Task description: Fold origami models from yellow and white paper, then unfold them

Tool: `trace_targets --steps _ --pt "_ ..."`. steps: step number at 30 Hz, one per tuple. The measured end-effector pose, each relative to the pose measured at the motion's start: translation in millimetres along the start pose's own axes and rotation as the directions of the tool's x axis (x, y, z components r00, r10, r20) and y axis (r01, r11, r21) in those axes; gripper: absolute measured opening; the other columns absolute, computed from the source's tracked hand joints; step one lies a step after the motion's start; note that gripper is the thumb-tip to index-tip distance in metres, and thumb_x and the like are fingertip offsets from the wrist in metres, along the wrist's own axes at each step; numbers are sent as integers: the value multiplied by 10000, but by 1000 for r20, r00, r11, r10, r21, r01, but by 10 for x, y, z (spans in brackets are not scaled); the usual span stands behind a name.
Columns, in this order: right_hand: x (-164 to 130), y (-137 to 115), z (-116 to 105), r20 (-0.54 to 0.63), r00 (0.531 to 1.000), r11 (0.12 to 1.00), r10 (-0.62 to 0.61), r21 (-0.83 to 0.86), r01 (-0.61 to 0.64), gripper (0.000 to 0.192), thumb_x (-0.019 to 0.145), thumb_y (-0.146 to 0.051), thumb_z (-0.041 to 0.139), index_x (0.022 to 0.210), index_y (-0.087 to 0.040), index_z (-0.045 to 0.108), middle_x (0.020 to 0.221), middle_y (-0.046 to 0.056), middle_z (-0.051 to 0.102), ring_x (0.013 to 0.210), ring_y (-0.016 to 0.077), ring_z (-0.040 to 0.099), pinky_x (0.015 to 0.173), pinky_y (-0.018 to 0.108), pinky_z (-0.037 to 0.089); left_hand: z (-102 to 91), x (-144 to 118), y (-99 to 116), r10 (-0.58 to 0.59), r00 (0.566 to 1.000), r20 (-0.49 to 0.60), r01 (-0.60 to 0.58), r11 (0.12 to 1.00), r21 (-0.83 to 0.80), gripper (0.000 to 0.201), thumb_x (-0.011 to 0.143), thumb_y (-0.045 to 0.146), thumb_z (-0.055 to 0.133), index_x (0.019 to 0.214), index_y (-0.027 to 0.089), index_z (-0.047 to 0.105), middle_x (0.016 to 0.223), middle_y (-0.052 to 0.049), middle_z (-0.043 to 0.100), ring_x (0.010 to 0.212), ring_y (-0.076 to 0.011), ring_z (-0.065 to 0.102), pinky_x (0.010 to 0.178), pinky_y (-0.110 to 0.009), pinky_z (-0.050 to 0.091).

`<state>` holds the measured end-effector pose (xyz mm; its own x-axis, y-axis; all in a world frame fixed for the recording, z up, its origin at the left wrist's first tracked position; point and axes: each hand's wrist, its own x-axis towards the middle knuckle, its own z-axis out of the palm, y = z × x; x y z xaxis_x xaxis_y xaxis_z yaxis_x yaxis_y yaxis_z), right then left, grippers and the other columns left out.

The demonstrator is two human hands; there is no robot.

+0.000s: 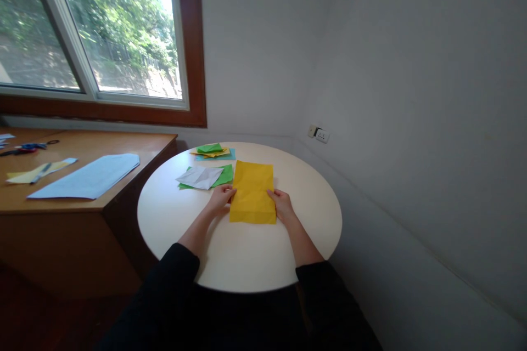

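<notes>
A yellow sheet of paper (252, 191), folded into a tall rectangle, lies flat near the middle of a round white table (313, 214). My left hand (221, 198) pinches its left edge near the lower corner. My right hand (280, 204) holds its right edge at about the same height. Both forearms in black sleeves reach in from below.
Left of the yellow sheet lie a white creased paper (200, 177) on a green sheet (225, 174). Further back is a small stack of green, yellow and blue papers (212, 151). A wooden desk (94, 205) at left carries a light blue sheet (88, 177), a yellow strip and scissors (24, 148). A wall socket (319, 134) sits behind.
</notes>
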<state>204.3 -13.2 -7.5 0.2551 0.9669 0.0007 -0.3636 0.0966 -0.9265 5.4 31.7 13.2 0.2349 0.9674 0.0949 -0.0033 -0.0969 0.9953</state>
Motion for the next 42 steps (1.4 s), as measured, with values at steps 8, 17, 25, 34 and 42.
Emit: trace_targets --steps 8,17,25,34,42 --pt "50 12 -29 -22 999 998 -39 54 40 275 529 -285 744 750 -178 618 758 12 689 687 153 622 663 287 495 -39 29 -37 60 997 -40 -60 998 1 237 599 356 618 656 130 575 593 3 549 546 -100 487 521 -219 369" --pt "93 11 -73 -19 999 996 -39 84 41 255 555 -241 732 785 -193 633 754 21 683 659 146 602 612 281 464 -57 52 -29 5 993 -121 -16 996 -90 327 552 409 654 727 135 611 714 -36 624 672 -143 558 585 -237 408" --pt "91 6 -75 -19 1000 996 -11 93 13 259 562 -252 736 792 -197 630 762 18 677 670 142 597 623 282 466 -54 25 3 -54 996 -75 39 982 -186 320 531 373 679 741 144 603 729 -19 619 667 -128 565 590 -236 418" --pt "36 -52 -30 -41 999 988 18 154 -11 233 544 -209 732 755 -192 635 723 -1 679 614 120 586 564 238 461 -50 23 7 -55 996 -69 39 976 -212 285 537 345 683 718 145 592 705 -4 602 647 -115 553 590 -230 414" --pt "35 -52 -29 -37 999 991 16 134 -11 260 539 -247 748 773 -199 645 710 3 678 615 133 582 567 257 441 -50 28 -6 -52 996 -68 36 974 -224 297 527 345 693 725 143 601 707 -10 606 643 -120 551 579 -233 402"
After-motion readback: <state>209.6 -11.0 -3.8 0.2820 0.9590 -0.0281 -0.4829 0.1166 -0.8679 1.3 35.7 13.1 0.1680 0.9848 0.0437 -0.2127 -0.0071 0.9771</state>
